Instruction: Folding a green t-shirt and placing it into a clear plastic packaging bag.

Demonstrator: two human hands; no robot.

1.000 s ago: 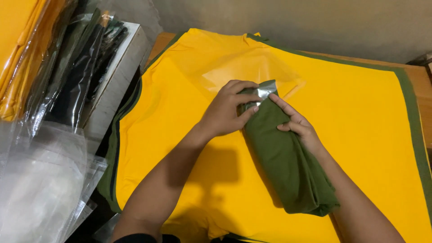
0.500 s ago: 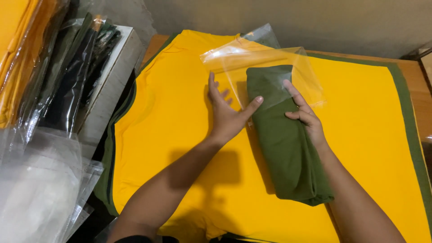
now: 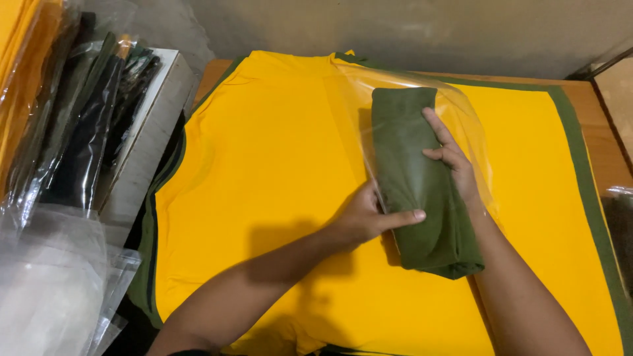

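**Folded green garment going into a clear bag**

Yellow cloth (image 3: pixel 264 198) with a dark green border covers a wooden table (image 3: pixel 593 112) set against a grey wall, seen from above. At the left edge, a stack of bagged garments (image 3: pixel 72 132), black, green and yellow, leans by a white box (image 3: pixel 148 132), with loose clear bags (image 3: pixel 53 283) in front of it. Near the middle of the cloth lies a folded olive-green garment (image 3: pixel 412 178), long and narrow, its far part inside a clear plastic bag (image 3: pixel 461 112). The left hand (image 3: pixel 369 221) pinches the bag's open edge against the garment, thumb on top. The right hand (image 3: pixel 452 161) rests on the garment's right side inside the bag, fingers half curled; whether it grips the fabric cannot be told.
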